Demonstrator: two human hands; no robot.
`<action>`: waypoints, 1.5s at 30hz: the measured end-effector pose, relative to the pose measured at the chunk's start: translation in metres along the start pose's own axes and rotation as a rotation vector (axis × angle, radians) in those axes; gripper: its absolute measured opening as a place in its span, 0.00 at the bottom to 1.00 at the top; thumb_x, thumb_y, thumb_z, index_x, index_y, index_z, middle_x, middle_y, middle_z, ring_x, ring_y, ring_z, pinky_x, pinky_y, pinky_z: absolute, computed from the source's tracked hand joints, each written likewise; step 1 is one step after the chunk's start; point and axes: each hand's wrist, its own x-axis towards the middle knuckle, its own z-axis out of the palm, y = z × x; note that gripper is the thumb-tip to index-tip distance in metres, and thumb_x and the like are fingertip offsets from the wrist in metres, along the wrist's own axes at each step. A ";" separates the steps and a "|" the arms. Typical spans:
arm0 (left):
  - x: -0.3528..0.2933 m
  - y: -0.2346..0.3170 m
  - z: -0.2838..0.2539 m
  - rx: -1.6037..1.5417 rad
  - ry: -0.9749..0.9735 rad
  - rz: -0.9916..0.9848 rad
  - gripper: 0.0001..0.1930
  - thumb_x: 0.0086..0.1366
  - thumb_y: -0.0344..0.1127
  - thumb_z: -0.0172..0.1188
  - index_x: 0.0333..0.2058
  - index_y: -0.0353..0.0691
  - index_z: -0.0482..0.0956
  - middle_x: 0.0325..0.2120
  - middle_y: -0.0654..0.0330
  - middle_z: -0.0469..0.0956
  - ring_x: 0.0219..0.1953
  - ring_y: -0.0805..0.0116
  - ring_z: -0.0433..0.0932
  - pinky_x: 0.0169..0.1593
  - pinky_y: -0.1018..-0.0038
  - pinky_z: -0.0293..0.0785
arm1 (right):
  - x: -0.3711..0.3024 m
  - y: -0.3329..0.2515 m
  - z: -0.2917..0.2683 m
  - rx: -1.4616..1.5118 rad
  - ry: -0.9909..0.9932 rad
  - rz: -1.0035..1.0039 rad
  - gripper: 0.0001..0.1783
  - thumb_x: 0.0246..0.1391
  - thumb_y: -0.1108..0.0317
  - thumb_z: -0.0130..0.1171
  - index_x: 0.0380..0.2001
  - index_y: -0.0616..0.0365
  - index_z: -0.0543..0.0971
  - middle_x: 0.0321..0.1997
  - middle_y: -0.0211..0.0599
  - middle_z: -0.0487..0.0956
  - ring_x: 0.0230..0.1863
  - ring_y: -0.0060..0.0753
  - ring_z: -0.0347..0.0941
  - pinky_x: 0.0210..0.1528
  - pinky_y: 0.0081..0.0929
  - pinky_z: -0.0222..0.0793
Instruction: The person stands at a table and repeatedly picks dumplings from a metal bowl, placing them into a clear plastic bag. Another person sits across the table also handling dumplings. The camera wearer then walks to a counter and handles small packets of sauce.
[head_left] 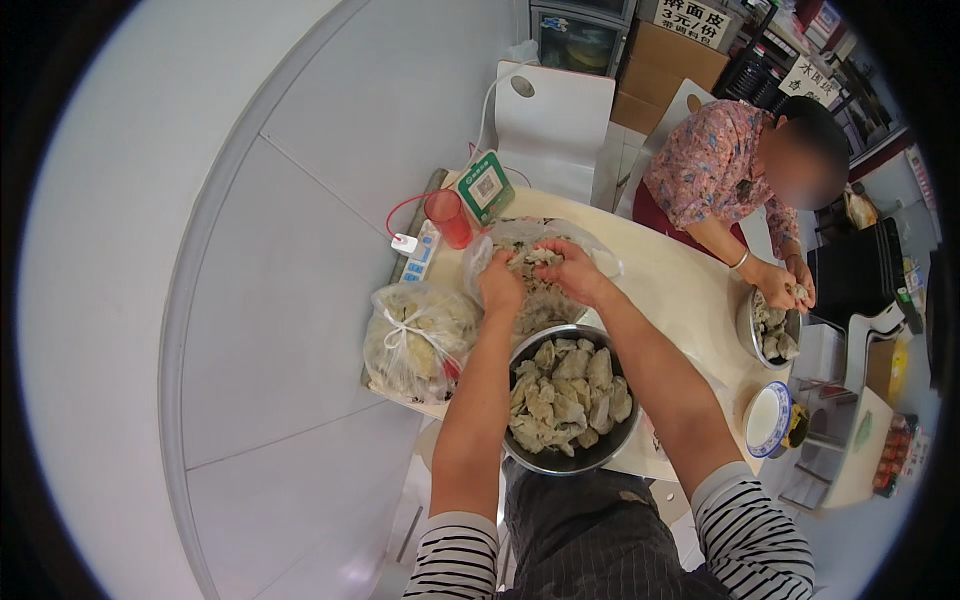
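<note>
Both arms reach over a steel bowl (575,462) heaped with pale grey-green, crumpled lumpy pieces (570,390); I cannot tell what food they are. Beyond it lies an opened clear plastic bag (600,250) holding darker crumbly bits of similar stuff (545,300). My right hand (573,272) is closed, with a pale lumpy piece (546,257) in its fingers above the bag. Close by on the left, my left hand (500,284) has its fingers curled at the bag's opening; what they pinch is hidden.
Left of the bowl sits a tied plastic bag (420,340). Behind it are a power strip (420,255), a red cup (449,219) and a green code stand (486,187). Across the table (650,290), another person (710,170) works over a second bowl (745,325). A blue-rimmed bowl (768,420) stands at right.
</note>
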 end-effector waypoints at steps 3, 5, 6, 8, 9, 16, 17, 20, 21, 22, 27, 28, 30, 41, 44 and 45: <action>0.002 -0.007 0.007 -0.030 -0.016 0.242 0.20 0.56 0.25 0.60 0.49 0.40 0.75 0.39 0.50 0.78 0.35 0.56 0.79 0.42 0.67 0.75 | 0.002 0.003 -0.007 -0.225 -0.023 -0.009 0.20 0.47 0.86 0.50 0.46 0.62 0.70 0.37 0.37 0.74 0.35 0.29 0.71 0.37 0.24 0.69; 0.001 -0.011 0.004 -0.165 -0.138 0.211 0.22 0.57 0.24 0.60 0.52 0.41 0.73 0.38 0.54 0.78 0.34 0.62 0.79 0.41 0.70 0.76 | -0.003 0.000 -0.003 -0.416 -0.024 -0.003 0.20 0.47 0.86 0.50 0.45 0.62 0.69 0.40 0.38 0.72 0.36 0.27 0.69 0.36 0.25 0.70; 0.001 -0.008 0.003 -0.329 -0.253 0.125 0.21 0.58 0.24 0.59 0.52 0.40 0.73 0.37 0.56 0.77 0.33 0.65 0.79 0.40 0.72 0.76 | -0.003 0.002 -0.005 -0.457 0.005 -0.079 0.19 0.47 0.85 0.51 0.44 0.62 0.69 0.40 0.37 0.71 0.36 0.26 0.69 0.36 0.25 0.70; 0.003 -0.001 0.000 -0.653 -0.482 -0.054 0.19 0.60 0.25 0.59 0.51 0.38 0.73 0.34 0.60 0.76 0.33 0.70 0.77 0.38 0.76 0.76 | -0.003 0.009 -0.007 -0.538 0.064 -0.231 0.16 0.48 0.84 0.52 0.43 0.62 0.69 0.39 0.37 0.71 0.36 0.25 0.68 0.35 0.25 0.70; 0.004 -0.001 0.000 -0.676 -0.503 -0.048 0.18 0.61 0.24 0.58 0.50 0.37 0.74 0.34 0.60 0.76 0.32 0.71 0.77 0.37 0.76 0.76 | -0.001 0.010 -0.008 -0.593 0.075 -0.233 0.16 0.48 0.82 0.54 0.42 0.62 0.69 0.39 0.37 0.71 0.35 0.26 0.68 0.35 0.24 0.70; 0.005 0.000 -0.001 -0.626 -0.411 -0.018 0.11 0.60 0.25 0.58 0.42 0.35 0.77 0.29 0.61 0.77 0.27 0.73 0.76 0.32 0.76 0.74 | 0.001 -0.007 -0.012 -0.694 0.038 -0.266 0.15 0.47 0.72 0.66 0.36 0.62 0.72 0.30 0.36 0.74 0.29 0.25 0.70 0.29 0.23 0.70; 0.007 -0.002 0.001 -0.574 -0.398 0.002 0.09 0.60 0.25 0.58 0.40 0.35 0.78 0.27 0.60 0.78 0.27 0.72 0.76 0.32 0.76 0.74 | 0.003 -0.006 -0.015 -0.742 0.032 -0.277 0.14 0.47 0.72 0.67 0.34 0.62 0.73 0.28 0.36 0.74 0.28 0.24 0.70 0.28 0.23 0.70; 0.005 -0.002 0.001 -0.441 -0.272 0.042 0.08 0.59 0.28 0.60 0.37 0.34 0.78 0.23 0.59 0.77 0.26 0.71 0.76 0.31 0.74 0.73 | -0.001 -0.006 -0.004 -0.497 0.044 -0.228 0.07 0.48 0.77 0.63 0.29 0.63 0.74 0.24 0.34 0.75 0.26 0.25 0.72 0.27 0.22 0.70; 0.002 0.006 0.004 -0.390 -0.186 0.033 0.08 0.59 0.29 0.60 0.37 0.33 0.78 0.22 0.59 0.77 0.25 0.71 0.76 0.31 0.73 0.73 | -0.003 -0.008 -0.004 -0.387 0.051 -0.178 0.06 0.48 0.78 0.62 0.29 0.63 0.74 0.24 0.34 0.75 0.25 0.25 0.72 0.27 0.22 0.70; -0.002 0.015 0.008 -0.339 -0.099 0.023 0.08 0.59 0.30 0.60 0.36 0.33 0.78 0.22 0.58 0.77 0.25 0.70 0.76 0.31 0.73 0.73 | -0.004 -0.009 -0.004 -0.277 0.055 -0.128 0.06 0.48 0.79 0.61 0.29 0.64 0.74 0.25 0.33 0.75 0.25 0.25 0.72 0.27 0.22 0.70; 0.008 -0.018 0.025 -0.254 0.222 -0.055 0.08 0.61 0.31 0.58 0.36 0.32 0.76 0.20 0.60 0.76 0.21 0.72 0.75 0.27 0.75 0.71 | -0.003 -0.009 0.007 -0.110 0.049 -0.128 0.04 0.49 0.81 0.58 0.29 0.64 0.74 0.25 0.33 0.74 0.24 0.25 0.73 0.27 0.22 0.70; 0.006 -0.007 0.015 -0.401 0.051 -0.147 0.08 0.62 0.30 0.57 0.37 0.32 0.76 0.21 0.61 0.76 0.21 0.72 0.74 0.26 0.77 0.70 | 0.000 -0.008 -0.004 -0.145 0.044 -0.163 0.04 0.50 0.81 0.57 0.29 0.64 0.74 0.25 0.32 0.74 0.23 0.25 0.73 0.26 0.22 0.69; -0.001 0.005 0.001 -0.567 -0.166 -0.233 0.07 0.63 0.29 0.56 0.38 0.32 0.76 0.22 0.61 0.76 0.20 0.74 0.73 0.24 0.79 0.68 | -0.004 -0.004 -0.003 -0.193 0.067 -0.196 0.03 0.51 0.81 0.56 0.29 0.63 0.74 0.25 0.32 0.74 0.23 0.24 0.71 0.26 0.22 0.69; -0.006 0.053 -0.026 -0.493 -0.279 -0.008 0.06 0.57 0.27 0.60 0.32 0.34 0.74 0.22 0.59 0.75 0.22 0.69 0.74 0.27 0.73 0.71 | 0.002 -0.007 -0.006 -0.744 0.385 -0.247 0.10 0.45 0.74 0.61 0.34 0.56 0.78 0.30 0.41 0.78 0.29 0.36 0.74 0.34 0.29 0.72; -0.003 0.029 -0.023 0.073 -0.099 0.420 0.13 0.55 0.22 0.58 0.40 0.37 0.74 0.29 0.54 0.73 0.27 0.59 0.75 0.31 0.67 0.71 | -0.007 0.005 -0.014 -1.159 0.275 -0.580 0.13 0.40 0.74 0.60 0.35 0.56 0.80 0.38 0.47 0.79 0.38 0.47 0.76 0.43 0.35 0.71; -0.011 0.026 -0.027 0.064 -0.092 0.416 0.14 0.54 0.23 0.59 0.40 0.38 0.74 0.31 0.52 0.73 0.30 0.56 0.75 0.34 0.66 0.71 | -0.015 0.009 -0.011 -1.218 0.272 -0.566 0.13 0.40 0.75 0.60 0.34 0.55 0.80 0.40 0.48 0.78 0.41 0.49 0.75 0.45 0.36 0.70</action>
